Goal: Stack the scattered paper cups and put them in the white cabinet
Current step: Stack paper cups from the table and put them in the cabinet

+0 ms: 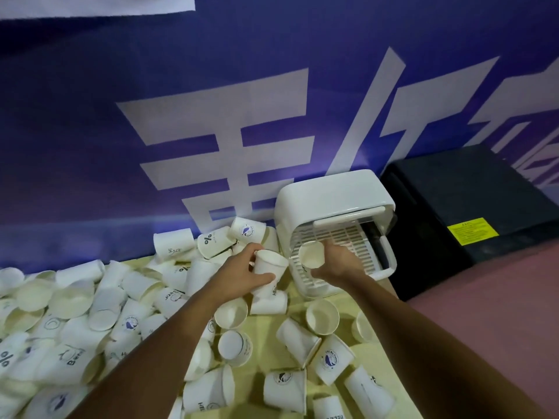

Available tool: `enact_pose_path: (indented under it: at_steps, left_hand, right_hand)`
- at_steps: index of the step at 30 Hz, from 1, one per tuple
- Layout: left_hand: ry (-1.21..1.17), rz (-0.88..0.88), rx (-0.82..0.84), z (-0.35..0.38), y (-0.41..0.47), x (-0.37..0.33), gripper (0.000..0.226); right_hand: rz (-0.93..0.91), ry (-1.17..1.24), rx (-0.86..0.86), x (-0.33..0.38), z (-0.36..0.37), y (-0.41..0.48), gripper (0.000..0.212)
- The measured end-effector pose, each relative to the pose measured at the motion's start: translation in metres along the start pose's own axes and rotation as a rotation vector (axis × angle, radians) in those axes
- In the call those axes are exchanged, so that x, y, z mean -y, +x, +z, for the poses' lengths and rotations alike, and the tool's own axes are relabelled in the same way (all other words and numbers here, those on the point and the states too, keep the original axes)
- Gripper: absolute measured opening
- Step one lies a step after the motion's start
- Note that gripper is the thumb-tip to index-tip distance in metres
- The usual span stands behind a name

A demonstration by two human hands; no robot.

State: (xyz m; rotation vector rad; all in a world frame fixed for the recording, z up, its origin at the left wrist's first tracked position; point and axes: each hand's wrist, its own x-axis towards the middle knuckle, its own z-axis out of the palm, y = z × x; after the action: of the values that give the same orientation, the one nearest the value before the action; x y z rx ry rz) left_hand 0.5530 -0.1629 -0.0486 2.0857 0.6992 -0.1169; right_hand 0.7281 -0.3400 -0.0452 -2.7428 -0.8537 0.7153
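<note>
Left hand is gripping a tilted paper cup just left of a second cup, mouth facing the wearer, which the right hand is holding before the open white cabinet

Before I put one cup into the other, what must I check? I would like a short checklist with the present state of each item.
1. Left hand grips the left cup firmly: ok.
2. Right hand grips the right cup: ok, its open mouth faces the camera.
3. Cups lined up, base to mouth: cannot tell.
4. Cups nested: not ok, they are apart.
5. White cabinet open: ok, its rack shows.
6. Free place on the rack: cannot tell, the right hand hides part.
</note>
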Motion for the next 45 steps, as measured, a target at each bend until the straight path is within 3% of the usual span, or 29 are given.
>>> enact_pose_path:
  at_steps: [7,19,24,28,33,38,45]
  left_hand:
    - [-0.059,-0.070,0.045,0.011,0.012,0.014,0.071]
    - [-0.102,-0.100,0.046,0.014,0.008,0.019,0.063]
    - [-0.081,-0.089,0.029,0.010,0.001,0.012,0.068]
    - [-0.047,-0.058,0.015,0.008,-0.006,0.002,0.066]
    - [-0.052,-0.029,-0.002,0.006,-0.020,-0.013,0.065]
    - [-0.068,0.034,-0.026,0.008,-0.032,-0.029,0.061]
    - [-0.084,0.092,-0.004,0.013,-0.042,-0.043,0.063]
  right_hand:
    - [0.044,-0.013,0.014,0.000,0.033,0.008,0.071]
    - [0.114,-0.039,-0.009,-0.003,0.042,0.012,0.067]
    - [0.090,-0.014,0.059,-0.006,0.034,0.005,0.099]
    - [0.033,-0.048,-0.047,-0.009,0.022,-0.001,0.076]
    - [-0.123,0.224,-0.062,-0.009,0.007,-0.018,0.074]
    - [-0.137,0.570,0.151,0.015,-0.009,-0.044,0.112]
    - [-0.121,0.692,0.197,0.017,-0.015,-0.063,0.072]
